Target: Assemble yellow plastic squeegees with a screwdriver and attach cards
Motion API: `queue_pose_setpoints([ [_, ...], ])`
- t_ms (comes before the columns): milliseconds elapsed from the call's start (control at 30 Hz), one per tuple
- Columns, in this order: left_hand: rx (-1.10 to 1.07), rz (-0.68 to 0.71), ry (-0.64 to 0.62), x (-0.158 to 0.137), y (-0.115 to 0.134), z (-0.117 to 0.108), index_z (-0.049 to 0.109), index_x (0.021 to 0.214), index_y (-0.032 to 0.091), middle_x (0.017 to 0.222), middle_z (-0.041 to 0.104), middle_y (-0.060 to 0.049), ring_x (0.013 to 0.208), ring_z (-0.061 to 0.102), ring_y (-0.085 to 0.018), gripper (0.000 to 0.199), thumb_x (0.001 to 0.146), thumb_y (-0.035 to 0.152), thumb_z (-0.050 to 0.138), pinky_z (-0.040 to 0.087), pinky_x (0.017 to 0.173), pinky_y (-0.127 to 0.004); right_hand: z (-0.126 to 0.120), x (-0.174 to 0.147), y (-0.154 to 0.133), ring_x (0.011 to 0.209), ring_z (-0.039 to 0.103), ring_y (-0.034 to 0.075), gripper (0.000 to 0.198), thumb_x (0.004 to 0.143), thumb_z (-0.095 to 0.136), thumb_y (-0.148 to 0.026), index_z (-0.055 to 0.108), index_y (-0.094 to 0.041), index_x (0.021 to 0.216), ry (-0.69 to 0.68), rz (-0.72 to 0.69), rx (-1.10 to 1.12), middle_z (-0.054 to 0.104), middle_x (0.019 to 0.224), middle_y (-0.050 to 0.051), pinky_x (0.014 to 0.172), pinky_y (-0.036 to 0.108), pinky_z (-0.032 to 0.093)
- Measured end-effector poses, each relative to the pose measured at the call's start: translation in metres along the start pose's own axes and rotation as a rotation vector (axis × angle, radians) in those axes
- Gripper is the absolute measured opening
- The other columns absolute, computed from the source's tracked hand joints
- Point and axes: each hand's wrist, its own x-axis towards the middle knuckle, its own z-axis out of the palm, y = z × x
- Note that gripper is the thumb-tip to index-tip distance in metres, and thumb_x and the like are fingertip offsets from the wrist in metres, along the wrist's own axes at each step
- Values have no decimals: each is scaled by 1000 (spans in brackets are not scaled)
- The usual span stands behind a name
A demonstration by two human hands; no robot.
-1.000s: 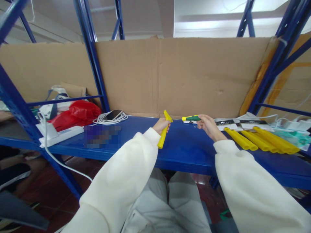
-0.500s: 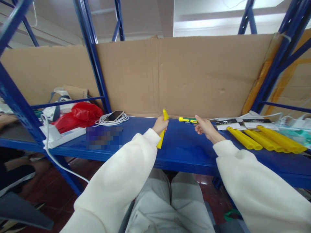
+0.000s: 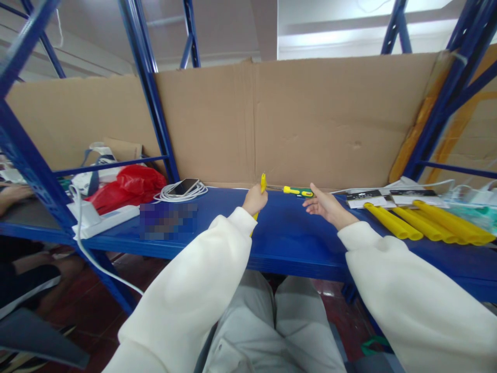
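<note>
My left hand is closed around a yellow tube-like piece held upright over the blue shelf; the fingers cover its middle. A screwdriver with a yellow and green handle lies level in the air, its thin shaft pointing left to the upper part of the yellow piece. Whether the tip touches the piece is too small to make out. At the handle's right end is my right hand, thumb above and fingers loosely extended below, with a light hold on the handle.
Several yellow tubes lie at right before black-and-white packets. On the left are a phone on a coiled white cable, a white power strip and a red bag. Cardboard stands behind. Another person's hand shows far left.
The yellow piece has turned in my left hand and its lower end shows less. The screwdriver and my right hand have shifted slightly left, with the right fingers more extended.
</note>
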Motion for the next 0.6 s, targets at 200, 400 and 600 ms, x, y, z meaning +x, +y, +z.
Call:
queue_pose_setpoints([
  [200,86,5,-23,1,-1,-8,65,97,13,45,47,4,40,49,-12,18,89,11,49,43,53,-21,12,-2,-4,42,61,13,23,98,55,-38,55,-18,87,-38,16,45,69,58,5,46,22,50],
  [400,34,23,-29,3,0,-10,65,94,12,42,43,6,35,44,-11,19,89,8,47,43,52,-21,13,2,-3,32,47,10,34,98,50,-45,51,-20,75,-29,93,-68,56,43,0,36,19,36],
  [600,29,32,8,2,2,-9,65,95,14,56,56,-1,54,61,-16,14,88,10,53,47,63,-23,14,2,-3,31,36,8,42,99,45,-46,43,-22,65,-3,85,-33,42,36,-5,35,17,31],
])
